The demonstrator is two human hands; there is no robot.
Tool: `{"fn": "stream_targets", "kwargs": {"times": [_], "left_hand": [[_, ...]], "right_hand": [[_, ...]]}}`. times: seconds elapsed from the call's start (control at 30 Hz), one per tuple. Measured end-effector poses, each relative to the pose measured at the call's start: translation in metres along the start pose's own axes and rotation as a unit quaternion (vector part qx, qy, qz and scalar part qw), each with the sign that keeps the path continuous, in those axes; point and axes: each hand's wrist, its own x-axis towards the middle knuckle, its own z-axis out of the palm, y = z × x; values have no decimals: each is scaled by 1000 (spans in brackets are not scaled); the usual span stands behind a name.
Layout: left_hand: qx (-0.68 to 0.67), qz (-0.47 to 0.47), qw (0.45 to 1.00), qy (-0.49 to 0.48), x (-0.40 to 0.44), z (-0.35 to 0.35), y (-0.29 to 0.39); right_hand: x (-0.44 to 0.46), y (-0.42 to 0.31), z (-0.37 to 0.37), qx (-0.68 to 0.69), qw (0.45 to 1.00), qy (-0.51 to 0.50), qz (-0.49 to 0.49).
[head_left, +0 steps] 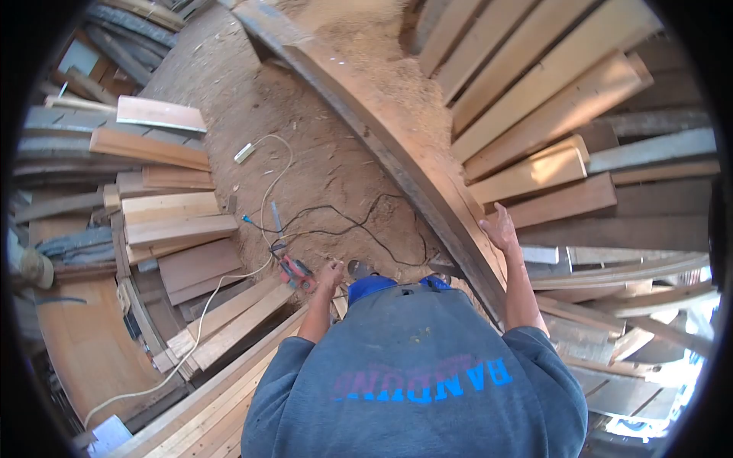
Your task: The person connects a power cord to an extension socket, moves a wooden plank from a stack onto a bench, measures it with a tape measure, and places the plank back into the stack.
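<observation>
My left hand is at lower centre with its fingers curled; what they hold, if anything, is too small to tell. Just left of it lies a red power tool on the ground, beside light boards. My right hand has its fingers apart, palm toward the right edge of a long wooden beam. The beam runs diagonally from the upper left down to my body. A dark cable lies in loops on the sawdust-covered ground.
Stacked boards line the left side, and more planks fan out on the right. A pale cord crosses the left boards, leading up to a white power strip. Long boards lie at lower left.
</observation>
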Motion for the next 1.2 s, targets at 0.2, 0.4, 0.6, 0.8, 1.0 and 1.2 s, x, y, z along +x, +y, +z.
{"fn": "stream_targets", "kwargs": {"times": [0.2, 0.4, 0.6, 0.8, 1.0, 1.2], "left_hand": [[252, 63, 964, -47, -27, 104, -25], [362, 100, 925, -59, -21, 183, 5], [562, 449, 695, 5, -103, 305, 179], [742, 495, 433, -129, -65, 373, 237], [800, 386, 356, -290, -24, 439, 300], [778, 341, 341, -403, 44, 487, 311]], "right_hand": [[-98, 103, -51, -68, 978, -97, 173], [-155, 122, -67, -154, 947, -164, 231], [-170, 140, -17, -179, 967, -1, 182], [-159, 155, -18, -194, 966, -13, 172], [-122, 170, -49, -118, 962, -74, 236], [-123, 141, -53, -47, 897, 231, 374]]}}
